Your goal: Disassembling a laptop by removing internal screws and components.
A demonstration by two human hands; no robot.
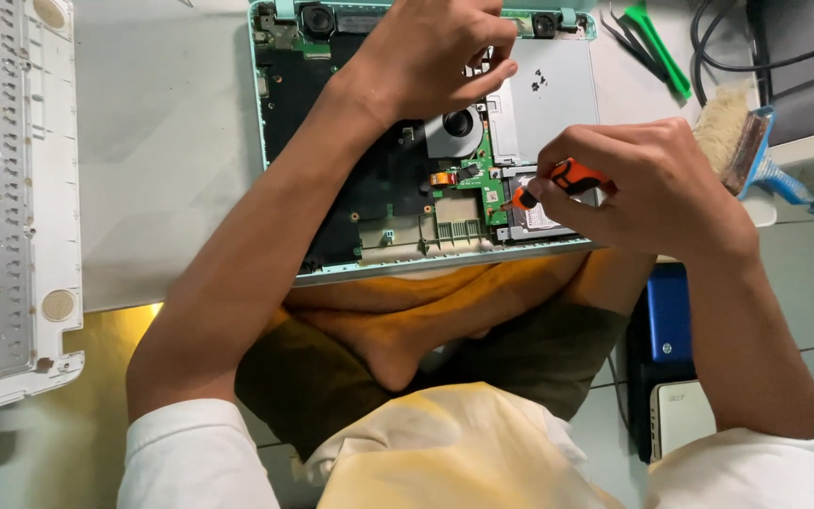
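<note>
Parts of the scene are hidden: the left hand (435,52) at the top centre covers the upper middle of the opened laptop base with a mint-green plastic rim (426,132), and its fingers are curled down onto the parts inside, so what they touch cannot be seen. The tip of the small screwdriver with an orange and black handle (558,181) is too small to make out.

The right hand (657,184), at centre right, pinches this screwdriver. Its long axis lies almost level in the frame, pointing left and a little down toward the green circuit board (482,184).

Inside the base lie a black board, a round grey fan (454,127) and a silver metal plate (548,94).

The white perforated bottom cover (11,198) at the left is cut off by the edge. A blue-handled brush (746,137) lies at the right, and green plastic tools (657,42) at the upper right.
</note>
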